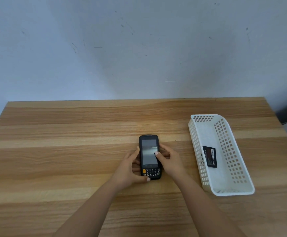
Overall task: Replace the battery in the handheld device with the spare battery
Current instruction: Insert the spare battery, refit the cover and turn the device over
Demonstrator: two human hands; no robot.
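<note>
Left hand (130,170) and right hand (169,159) both clasp the handheld device (150,157), screen up, at the middle of the table (71,151). The spare battery (209,156) lies in the white basket (231,191) nearby. Opening step, by appearance; next, turning it over to reach the back cover.

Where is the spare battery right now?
In the head view, the spare battery lies flat inside the white basket on the table's right side, right of the handheld device both hands grip.
</note>
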